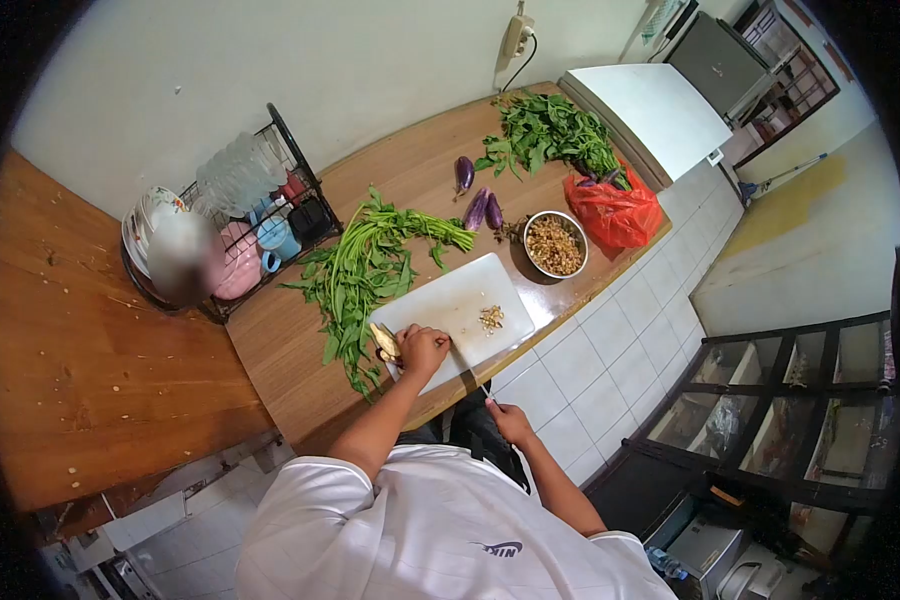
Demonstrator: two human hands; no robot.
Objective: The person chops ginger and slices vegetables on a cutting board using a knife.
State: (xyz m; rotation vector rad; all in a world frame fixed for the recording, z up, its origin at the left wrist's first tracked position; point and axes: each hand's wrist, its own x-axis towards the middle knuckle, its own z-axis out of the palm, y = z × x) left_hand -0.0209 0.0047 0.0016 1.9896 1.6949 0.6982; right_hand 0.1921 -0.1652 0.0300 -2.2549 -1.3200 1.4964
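My left hand is closed over the lower left part of a white cutting board; what its fingers press on is too small to make out. Pale yellowish pieces lie beside it at the board's left edge. My right hand is wrapped round the handle of a knife, just off the board's near edge, with the blade pointing toward my left hand. A small pile of chopped pieces rests on the board's right side. Leafy green stalks lie against the board's left and far sides.
Beyond the board are purple eggplants, a bowl of brown chopped pieces, more leafy greens and a red plastic bag. A dish rack stands at the table's left end. The wooden table's near edge borders a tiled floor.
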